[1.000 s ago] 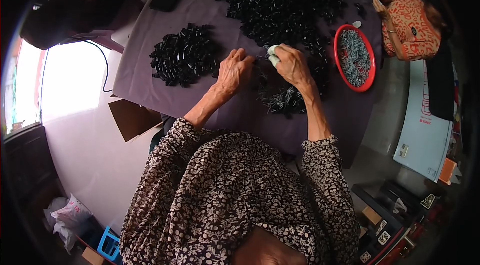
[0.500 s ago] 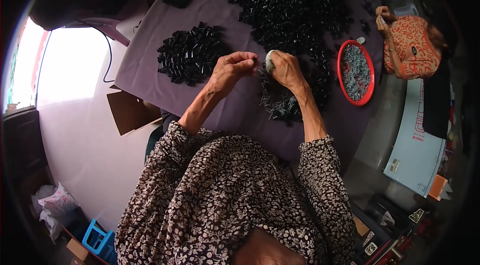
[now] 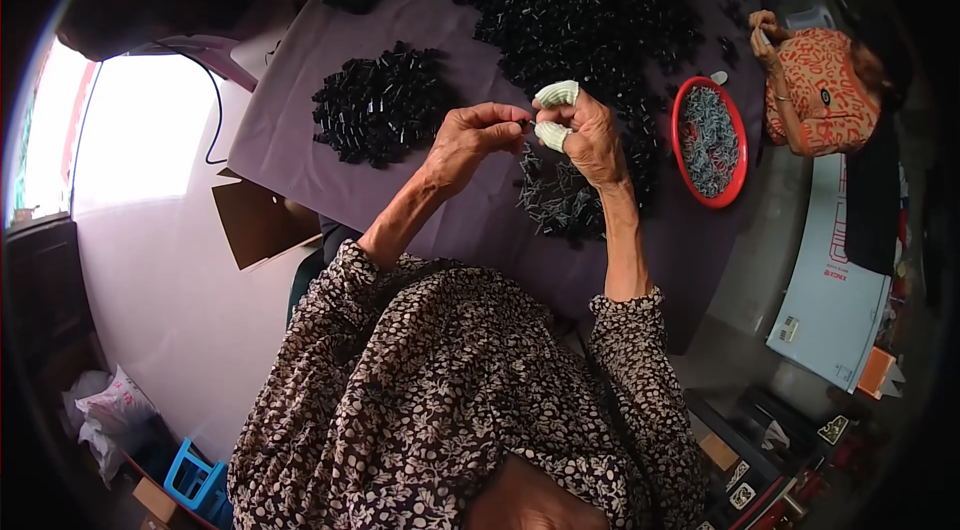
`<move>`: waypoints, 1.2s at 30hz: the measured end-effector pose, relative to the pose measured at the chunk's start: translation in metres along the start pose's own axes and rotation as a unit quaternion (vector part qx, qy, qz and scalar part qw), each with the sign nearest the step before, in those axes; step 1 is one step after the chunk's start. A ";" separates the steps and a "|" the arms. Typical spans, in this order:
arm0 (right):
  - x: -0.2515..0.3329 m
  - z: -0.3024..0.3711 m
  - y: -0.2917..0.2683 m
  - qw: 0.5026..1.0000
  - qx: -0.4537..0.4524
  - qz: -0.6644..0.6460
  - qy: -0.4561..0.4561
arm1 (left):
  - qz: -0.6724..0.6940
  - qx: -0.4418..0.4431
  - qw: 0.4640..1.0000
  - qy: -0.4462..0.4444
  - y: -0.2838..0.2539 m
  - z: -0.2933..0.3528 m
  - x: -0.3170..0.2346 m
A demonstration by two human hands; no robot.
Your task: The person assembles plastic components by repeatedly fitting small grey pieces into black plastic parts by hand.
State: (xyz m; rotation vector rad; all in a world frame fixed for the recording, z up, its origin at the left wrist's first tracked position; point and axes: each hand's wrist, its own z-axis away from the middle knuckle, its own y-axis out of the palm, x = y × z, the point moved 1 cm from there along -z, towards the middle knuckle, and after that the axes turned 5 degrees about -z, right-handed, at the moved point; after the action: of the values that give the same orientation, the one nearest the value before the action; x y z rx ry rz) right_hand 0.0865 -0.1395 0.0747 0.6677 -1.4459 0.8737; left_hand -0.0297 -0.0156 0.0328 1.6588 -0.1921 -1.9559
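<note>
Broadest of all, the mauve cloth [image 3: 440,20] spreads beneath the work, soft, matte and faintly creased, a forgiving surface for small parts. Across its far side sprawls the large black heap [image 3: 590,10], a glossy jumble of short, blocky bits catching the light. Over to the left, the smaller black heap [image 3: 375,100] sits compact, well apart from it, which looks wise: the two are best kept from mingling. Out right, the oval red dish [image 3: 742,158], smooth-rimmed, cradles thin grey metal pins [image 3: 708,140]; nearer the person, a loose grey scatter [image 3: 560,200] bristles, spiky and tangled.

Now the hands! The left hand [image 3: 465,145] has a firm fingertip pinch on one small piece; the right hand [image 3: 598,145] faces it, thumb and forefinger parted, though whether its curled fingers hide anything, one cannot tell. Pale, ribbed finger covers [image 3: 552,136] should add grip and spare the skin. And the tiniest player, that dark piece [image 3: 526,121], pokes out between the hands above the cloth: a steady left pinch, tip exposed, would serve best.
</note>
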 end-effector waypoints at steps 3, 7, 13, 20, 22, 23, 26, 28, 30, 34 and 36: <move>0.004 0.000 0.002 1.000 0.020 0.011 0.005 | -0.029 0.000 1.000 0.006 0.001 0.001 -0.002; 0.006 -0.001 0.001 0.999 0.035 0.020 0.013 | -0.099 0.003 0.994 0.034 0.001 0.003 -0.005; 0.011 -0.005 0.001 0.993 0.059 0.093 0.028 | -0.134 -0.001 0.988 0.075 0.000 0.003 -0.004; 0.009 -0.006 -0.005 0.988 0.096 -0.032 0.115 | -0.203 0.006 0.977 0.066 0.001 0.003 -0.009; 0.008 -0.006 -0.006 0.985 0.100 -0.071 0.122 | -0.205 0.008 0.977 0.061 0.002 0.003 -0.008; 0.006 -0.006 -0.006 0.983 0.096 -0.099 0.124 | -0.205 0.008 0.977 0.061 0.002 0.002 -0.007; 0.006 -0.004 -0.007 0.982 0.089 -0.111 0.123 | -0.239 0.008 0.969 0.058 0.005 0.002 -0.011; 0.007 -0.003 -0.008 0.984 0.086 -0.095 0.120 | -0.270 -0.002 0.961 0.061 0.009 0.002 -0.014; 0.006 -0.001 -0.003 0.989 0.065 -0.039 0.124 | -0.272 -0.004 0.961 0.059 0.008 0.003 -0.010; -0.005 0.002 0.002 0.983 0.033 -0.084 0.157 | -0.196 -0.017 0.980 0.040 -0.003 0.004 0.000; 0.004 0.001 -0.019 0.990 0.000 -0.065 0.123 | -0.140 -0.025 0.989 0.039 -0.013 0.001 0.003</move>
State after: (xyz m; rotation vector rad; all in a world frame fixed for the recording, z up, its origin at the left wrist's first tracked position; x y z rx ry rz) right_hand 0.1013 -0.1502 0.0811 0.6236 -1.1697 0.8236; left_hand -0.0353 -0.0068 0.0250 1.8060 0.1266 -2.0716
